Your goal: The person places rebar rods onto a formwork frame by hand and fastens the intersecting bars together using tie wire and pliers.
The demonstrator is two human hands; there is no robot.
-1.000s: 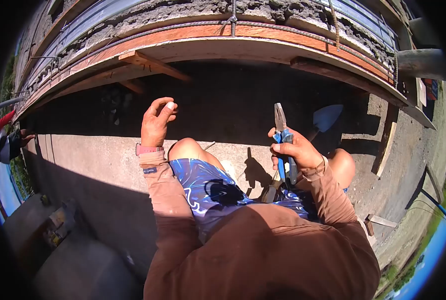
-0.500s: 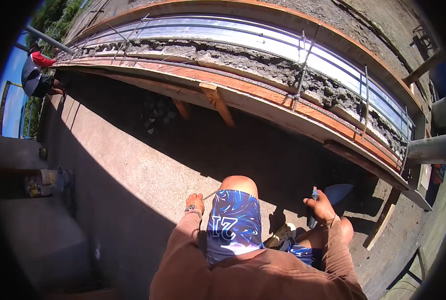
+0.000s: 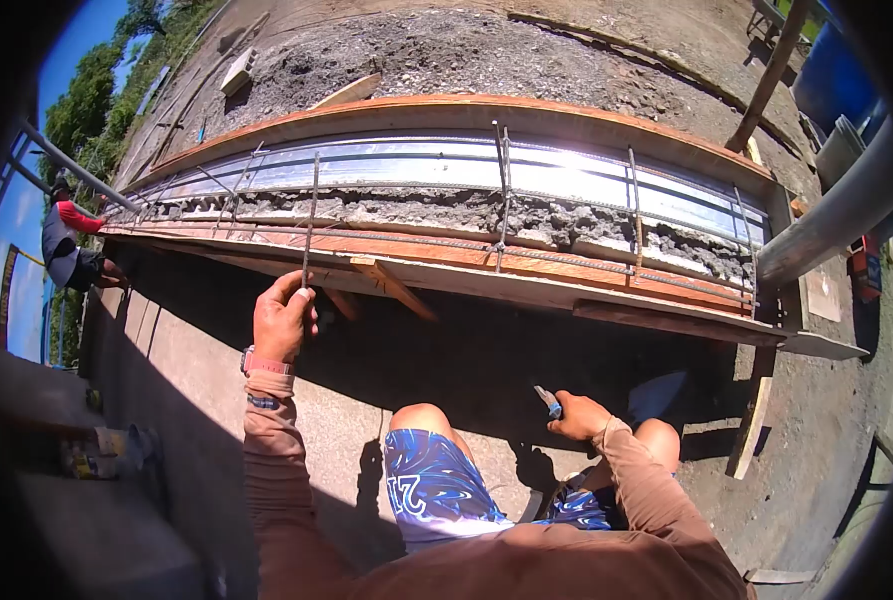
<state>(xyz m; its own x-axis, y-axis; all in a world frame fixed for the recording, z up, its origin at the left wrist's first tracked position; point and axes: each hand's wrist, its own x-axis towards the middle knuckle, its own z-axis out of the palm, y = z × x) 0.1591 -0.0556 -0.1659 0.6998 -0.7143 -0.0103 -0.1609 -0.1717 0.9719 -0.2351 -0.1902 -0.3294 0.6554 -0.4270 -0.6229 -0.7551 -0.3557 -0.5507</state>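
Left arm: reaches forward at the left, forearm roughly straight, back of the hand toward the camera. Left hand (image 3: 284, 318): thumb and fingertips pinched together on the lower end of a thin steel rod (image 3: 312, 220). The rod rises from the grip almost upright in the view, its upper length seen against the formwork (image 3: 446, 262); contact between the two cannot be told.

Right arm: bent, forearm angled forward and to the left above the near right leg. Right hand (image 3: 578, 415): fingers closed around blue-handled pliers (image 3: 549, 403), nose projecting to the left and slightly far. Whether the pliers' jaws are parted cannot be told. The hands are well apart; the pliers lie to the right of the rod and nearer the body.

Surroundings: the long formwork crosses the scene on the far side of both hands, with rough concrete (image 3: 566, 228) and ribbed rebar (image 3: 416, 238) along it. A wooden brace (image 3: 394, 288) projects on its near side, right of the left hand. A trowel blade (image 3: 656, 395) lies in shade right of the pliers. A co-worker (image 3: 63, 240) is at the far left end.
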